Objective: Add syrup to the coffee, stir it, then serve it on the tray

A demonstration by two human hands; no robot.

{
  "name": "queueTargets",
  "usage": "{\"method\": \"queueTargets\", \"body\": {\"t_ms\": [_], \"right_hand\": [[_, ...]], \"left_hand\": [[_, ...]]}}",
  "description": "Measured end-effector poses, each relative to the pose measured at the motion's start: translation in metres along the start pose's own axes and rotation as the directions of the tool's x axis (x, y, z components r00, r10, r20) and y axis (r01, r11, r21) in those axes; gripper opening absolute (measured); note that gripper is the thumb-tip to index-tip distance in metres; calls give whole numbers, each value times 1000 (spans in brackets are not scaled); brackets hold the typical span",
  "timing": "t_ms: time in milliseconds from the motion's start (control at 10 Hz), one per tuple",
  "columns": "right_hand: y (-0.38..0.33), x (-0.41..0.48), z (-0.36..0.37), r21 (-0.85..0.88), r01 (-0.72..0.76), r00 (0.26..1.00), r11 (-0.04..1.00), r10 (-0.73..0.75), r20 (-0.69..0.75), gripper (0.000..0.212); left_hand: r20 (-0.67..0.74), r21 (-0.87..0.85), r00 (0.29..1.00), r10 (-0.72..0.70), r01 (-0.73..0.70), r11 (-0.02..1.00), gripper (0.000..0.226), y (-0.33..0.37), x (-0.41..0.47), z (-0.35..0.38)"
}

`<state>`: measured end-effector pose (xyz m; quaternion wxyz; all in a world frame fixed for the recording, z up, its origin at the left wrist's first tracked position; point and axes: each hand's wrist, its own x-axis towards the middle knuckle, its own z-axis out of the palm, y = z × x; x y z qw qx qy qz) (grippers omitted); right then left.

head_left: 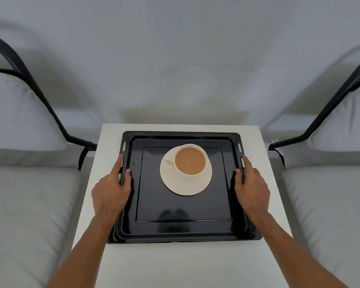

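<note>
- The left hand [112, 189] is closed on the left rim of the black tray [183, 229], thumb inside, probably to keep it level.
- The cup [190, 162] of milky coffee stands on its saucer [185, 183], near the tray's middle.
- The right hand [250, 185] clasps the right rim likewise.
- The tray rests on a white table [175, 265].

Small white table [187, 265] between two grey cushioned seats, a black tray [183, 231] lay flat on it — squared to the edges, covering most of the far half — the near strip of tabletop was left showing.
</note>
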<state>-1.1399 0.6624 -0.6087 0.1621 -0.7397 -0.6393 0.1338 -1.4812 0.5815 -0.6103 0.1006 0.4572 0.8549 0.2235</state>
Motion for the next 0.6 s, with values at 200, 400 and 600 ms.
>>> {"method": "queueTargets", "body": {"t_ms": [200, 400, 600], "right_hand": [[-3, -14, -6, -165, 41, 992, 985, -21, 123, 59], [-10, -23, -25, -271, 51, 979, 961, 5, 202, 69], [-10, -36, -50, -305, 194, 968, 932, -131, 216, 66]], "left_hand": [[88, 188, 995, -37, 20, 982, 63, 0, -3, -15], [208, 212, 978, 23, -68, 975, 68, 8, -27, -33], [209, 228, 968, 139, -187, 956, 68, 18, -64, -43]]}}
